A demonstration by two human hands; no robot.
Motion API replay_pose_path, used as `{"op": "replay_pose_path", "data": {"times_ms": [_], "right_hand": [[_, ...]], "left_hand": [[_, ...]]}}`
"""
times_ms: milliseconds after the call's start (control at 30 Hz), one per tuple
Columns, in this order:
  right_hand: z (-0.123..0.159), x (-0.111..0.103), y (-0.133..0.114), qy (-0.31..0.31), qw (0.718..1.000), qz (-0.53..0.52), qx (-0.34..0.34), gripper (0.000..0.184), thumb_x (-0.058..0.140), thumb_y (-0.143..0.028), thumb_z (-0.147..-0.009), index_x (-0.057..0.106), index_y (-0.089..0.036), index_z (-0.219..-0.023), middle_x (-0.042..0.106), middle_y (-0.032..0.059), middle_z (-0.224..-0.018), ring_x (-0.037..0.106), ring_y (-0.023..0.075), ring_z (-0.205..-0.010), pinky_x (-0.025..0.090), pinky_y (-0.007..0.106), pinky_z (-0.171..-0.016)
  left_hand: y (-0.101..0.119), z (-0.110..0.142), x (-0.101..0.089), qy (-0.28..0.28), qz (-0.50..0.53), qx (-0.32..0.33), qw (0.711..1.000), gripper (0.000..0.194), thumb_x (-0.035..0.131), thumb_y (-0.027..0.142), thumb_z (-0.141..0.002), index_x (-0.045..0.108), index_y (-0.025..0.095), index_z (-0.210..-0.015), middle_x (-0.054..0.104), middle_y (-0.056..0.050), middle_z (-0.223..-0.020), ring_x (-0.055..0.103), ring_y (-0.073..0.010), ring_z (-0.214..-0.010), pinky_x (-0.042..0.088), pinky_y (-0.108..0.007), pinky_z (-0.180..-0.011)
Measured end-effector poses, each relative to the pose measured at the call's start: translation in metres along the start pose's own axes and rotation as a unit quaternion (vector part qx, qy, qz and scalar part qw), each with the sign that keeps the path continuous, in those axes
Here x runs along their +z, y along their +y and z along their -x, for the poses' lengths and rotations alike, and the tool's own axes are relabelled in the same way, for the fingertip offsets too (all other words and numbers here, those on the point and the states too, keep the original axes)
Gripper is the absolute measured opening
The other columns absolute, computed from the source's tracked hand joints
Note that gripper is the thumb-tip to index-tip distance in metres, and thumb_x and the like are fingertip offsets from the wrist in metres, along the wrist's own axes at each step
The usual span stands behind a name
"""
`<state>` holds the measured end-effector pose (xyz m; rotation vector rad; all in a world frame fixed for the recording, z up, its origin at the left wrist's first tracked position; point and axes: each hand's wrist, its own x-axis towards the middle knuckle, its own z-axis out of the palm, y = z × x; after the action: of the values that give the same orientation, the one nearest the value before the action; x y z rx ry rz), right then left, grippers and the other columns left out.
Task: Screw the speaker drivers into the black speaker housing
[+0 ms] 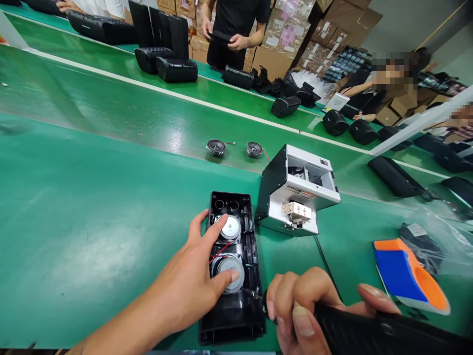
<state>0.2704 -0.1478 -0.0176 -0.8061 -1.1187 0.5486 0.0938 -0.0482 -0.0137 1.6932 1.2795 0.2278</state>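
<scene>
A black plastic speaker housing [236, 315] lies open on the green bench, long side pointing away from me. Inside it sit two round speaker drivers, the far one [231, 228] and the near one [232, 271], magnets up, with red wires between them. My left hand [195, 273] spans the housing's left edge, index finger on the far driver and thumb on the near one. Wrapped around a black electric screwdriver [373, 328] is my right hand [306, 301]. The screwdriver's bit reaches the near driver's lower right edge; the screw itself is too small to make out.
A white and black screw feeder machine [295, 197] stands right of the housing. Two loose drivers [216, 147] lie beyond on the green conveyor belt [177, 133]. An orange and blue plastic piece [410, 273] is at right. People and black speakers [177, 69] line the far side.
</scene>
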Motion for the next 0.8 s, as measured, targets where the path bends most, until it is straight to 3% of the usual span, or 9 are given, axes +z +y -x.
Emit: {"op": "replay_pose_path", "data": {"times_ms": [167,400,633,700,800], "right_hand": [[0.002,-0.001,0.006,-0.009,1.000,-0.017,-0.008,0.053,0.067,-0.011,-0.115,0.039,-0.036,-0.154,0.061,-0.0050,-0.087,0.056,0.0140,-0.056,0.051,0.031,-0.051],[-0.013,0.015,0.003,-0.059,0.998,0.010,-0.017,0.044,0.062,-0.015,-0.117,0.048,-0.042,-0.148,0.048,-0.0071,-0.081,0.046,0.0153,-0.052,0.042,0.029,-0.046],[-0.012,0.012,0.001,-0.120,0.992,0.023,-0.019,0.049,0.059,-0.010,-0.114,0.049,-0.043,-0.149,0.050,-0.0057,-0.081,0.053,0.0167,-0.053,0.048,0.027,-0.048],[-0.010,0.011,0.003,-0.101,0.994,0.025,-0.024,0.048,0.059,-0.010,-0.113,0.049,-0.042,-0.148,0.049,-0.0061,-0.080,0.052,0.0166,-0.053,0.049,0.027,-0.048],[-0.006,0.008,0.011,-0.081,0.996,0.017,-0.029,0.045,0.062,-0.012,-0.113,0.051,-0.042,-0.144,0.052,-0.0062,-0.078,0.053,0.0170,-0.052,0.049,0.026,-0.047]], "left_hand": [[0.002,0.000,0.000,0.001,-0.011,-0.001,1.000,0.098,0.073,0.038,-0.092,0.024,0.057,-0.174,-0.004,0.011,-0.189,0.076,-0.0287,-0.122,0.063,-0.054,-0.112],[0.007,-0.001,0.001,0.009,-0.027,0.000,1.000,0.101,0.079,0.032,-0.091,0.028,0.053,-0.175,-0.004,0.006,-0.190,0.080,-0.0262,-0.102,0.068,-0.054,-0.100],[-0.001,-0.002,0.009,0.035,-0.026,0.023,0.999,0.100,0.081,0.031,-0.088,0.033,0.054,-0.173,0.000,0.005,-0.191,0.081,-0.0249,-0.094,0.070,-0.053,-0.094],[0.000,-0.001,0.008,0.031,-0.018,0.020,0.999,0.100,0.080,0.031,-0.089,0.033,0.054,-0.174,-0.001,0.006,-0.191,0.081,-0.0261,-0.099,0.069,-0.053,-0.097],[0.005,0.001,0.004,0.023,0.010,0.011,1.000,0.100,0.079,0.028,-0.087,0.035,0.050,-0.174,-0.001,0.005,-0.191,0.078,-0.0316,-0.122,0.064,-0.054,-0.111]]}}
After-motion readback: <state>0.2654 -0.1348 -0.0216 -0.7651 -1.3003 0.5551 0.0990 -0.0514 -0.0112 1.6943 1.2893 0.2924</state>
